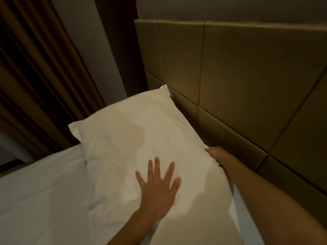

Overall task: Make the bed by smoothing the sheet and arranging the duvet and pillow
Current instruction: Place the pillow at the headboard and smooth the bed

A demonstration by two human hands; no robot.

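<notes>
Pillow (141,138) lying against the headboard (247,68): my left hand (157,188), fingers spread, presses it flat while my right hand (217,154), fingers hidden, apparently grips its edge to square it.

Left hand (157,188): bare, five fingers visible. Right hand (216,153): bare, partly hidden. Left forearm (131,228), right forearm (265,200): bare to frame edge. Dim light; finer marks possibly unreadable.
</notes>
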